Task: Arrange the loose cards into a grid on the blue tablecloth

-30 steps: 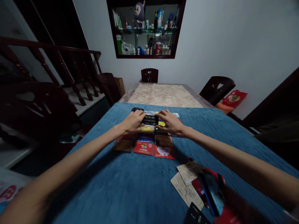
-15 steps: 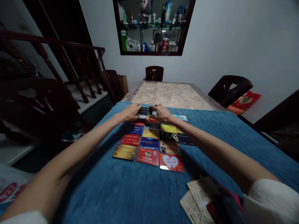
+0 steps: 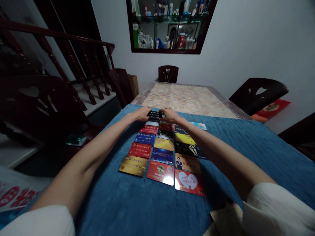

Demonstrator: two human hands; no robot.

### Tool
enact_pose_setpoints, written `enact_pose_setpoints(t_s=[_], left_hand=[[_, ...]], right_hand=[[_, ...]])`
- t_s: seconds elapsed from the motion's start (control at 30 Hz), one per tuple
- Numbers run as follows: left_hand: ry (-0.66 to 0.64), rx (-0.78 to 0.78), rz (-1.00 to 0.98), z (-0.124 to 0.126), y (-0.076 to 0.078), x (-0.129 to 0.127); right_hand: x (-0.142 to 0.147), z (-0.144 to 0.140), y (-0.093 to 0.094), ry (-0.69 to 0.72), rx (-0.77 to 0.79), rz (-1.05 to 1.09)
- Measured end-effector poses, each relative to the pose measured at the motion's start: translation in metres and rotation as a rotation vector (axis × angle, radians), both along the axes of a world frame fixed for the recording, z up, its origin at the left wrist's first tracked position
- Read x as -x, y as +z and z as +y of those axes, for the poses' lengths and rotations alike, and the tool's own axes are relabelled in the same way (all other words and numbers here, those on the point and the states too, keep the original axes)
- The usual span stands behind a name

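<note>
Both my hands reach to the far end of the laid-out cards. A black card [image 3: 155,114] lies between them at the top of the left column. My left hand [image 3: 142,114] pinches its left edge, while my right hand [image 3: 169,115] closes on its right edge. Below it in that column are a silver card [image 3: 152,123], a red card [image 3: 140,150], a blue card [image 3: 144,138] and a gold card [image 3: 133,165]. Alongside run two more columns, including a red card with a white heart [image 3: 189,182]. My right forearm hides some cards on the right.
A blue cloth [image 3: 118,200] covers the near part of the patterned table [image 3: 179,95]. Worn papers [image 3: 227,218] lie by my right sleeve. Dark wooden chairs [image 3: 168,73] stand around the table, and a light-blue card [image 3: 199,126] lies right of my right wrist.
The black card has gone from raised and tilted between my hands to lower, flatter at the head of the left column. My view has shifted slightly, and the near cards look larger.
</note>
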State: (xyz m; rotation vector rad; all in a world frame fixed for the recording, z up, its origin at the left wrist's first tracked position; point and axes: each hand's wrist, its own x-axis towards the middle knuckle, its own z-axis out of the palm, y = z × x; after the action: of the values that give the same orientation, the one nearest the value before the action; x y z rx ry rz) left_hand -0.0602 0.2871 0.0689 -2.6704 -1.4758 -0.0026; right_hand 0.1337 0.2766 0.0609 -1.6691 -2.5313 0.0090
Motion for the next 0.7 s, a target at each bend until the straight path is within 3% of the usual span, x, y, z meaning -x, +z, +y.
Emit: enact_pose_setpoints(t_s=[0.27, 0.7], left_hand=[[0.022, 0.064, 0.04, 0.03, -0.005, 0.003], [0.019, 0.173, 0.041, 0.044, -0.013, 0.003]], right_hand=[[0.011, 0.023, -0.006, -0.05, 0.028, -0.04], [0.018, 0.028, -0.012, -0.063, 0.096, -0.098]])
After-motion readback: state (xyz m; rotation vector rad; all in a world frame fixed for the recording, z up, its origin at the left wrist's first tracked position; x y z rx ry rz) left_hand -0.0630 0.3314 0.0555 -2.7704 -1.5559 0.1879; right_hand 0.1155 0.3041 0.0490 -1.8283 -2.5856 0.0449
